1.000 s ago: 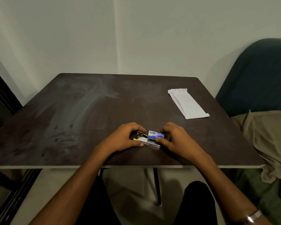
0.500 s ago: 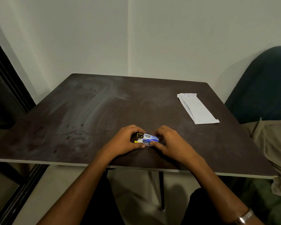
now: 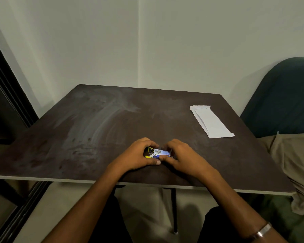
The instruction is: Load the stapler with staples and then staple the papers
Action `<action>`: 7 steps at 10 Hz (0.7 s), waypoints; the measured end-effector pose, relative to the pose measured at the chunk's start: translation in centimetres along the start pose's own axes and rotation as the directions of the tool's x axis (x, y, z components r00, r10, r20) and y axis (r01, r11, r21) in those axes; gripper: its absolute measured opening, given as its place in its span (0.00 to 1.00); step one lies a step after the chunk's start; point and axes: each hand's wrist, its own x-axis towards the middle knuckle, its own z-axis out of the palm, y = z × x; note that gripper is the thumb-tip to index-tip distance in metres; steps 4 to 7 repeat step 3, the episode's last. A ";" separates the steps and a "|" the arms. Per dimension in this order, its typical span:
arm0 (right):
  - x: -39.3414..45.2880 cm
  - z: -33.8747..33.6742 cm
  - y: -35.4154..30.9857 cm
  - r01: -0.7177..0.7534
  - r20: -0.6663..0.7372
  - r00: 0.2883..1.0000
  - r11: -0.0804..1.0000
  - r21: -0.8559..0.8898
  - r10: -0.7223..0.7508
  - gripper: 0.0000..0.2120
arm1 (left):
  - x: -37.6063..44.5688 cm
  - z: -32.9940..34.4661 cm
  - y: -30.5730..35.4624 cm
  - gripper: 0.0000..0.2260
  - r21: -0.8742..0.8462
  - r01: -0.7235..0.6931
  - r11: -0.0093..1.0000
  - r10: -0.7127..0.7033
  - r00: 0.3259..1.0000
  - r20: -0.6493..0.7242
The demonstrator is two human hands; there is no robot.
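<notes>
Left hand (image 3: pixel 136 155) and right hand (image 3: pixel 181 155), fingers curled, jointly grasp the stapler (image 3: pixel 149 153) and blue staple box (image 3: pixel 161 153), well apart from the papers (image 3: pixel 211 122).

On the dark brown table (image 3: pixel 95 137), the left hand (image 3: pixel 136 155) and right hand (image 3: pixel 182 156) close around a yellow-and-black stapler (image 3: pixel 148 152) and small blue staple box (image 3: pixel 161 153), folded white papers (image 3: pixel 211 122) lying well apart.

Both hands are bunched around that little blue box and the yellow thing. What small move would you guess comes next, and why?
Probably opening the blue staple box to draw out a strip. It sits between the left hand and right hand, against the yellow stapler, which likely needs loading, while the papers lie untouched far right.
</notes>
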 end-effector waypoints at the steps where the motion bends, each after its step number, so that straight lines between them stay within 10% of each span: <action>1: 0.7 -0.6 0.2 -0.020 -0.012 1.000 1.000 0.004 0.020 0.14 | 0.5 -0.3 0.4 0.25 0.002 0.014 1.000 -0.014 0.999 0.048; 7: 3.2 -1.9 0.7 -0.064 -0.044 0.997 0.997 -0.049 0.061 0.16 | 3.2 -0.5 1.4 0.20 0.040 0.075 0.996 -0.075 0.997 0.017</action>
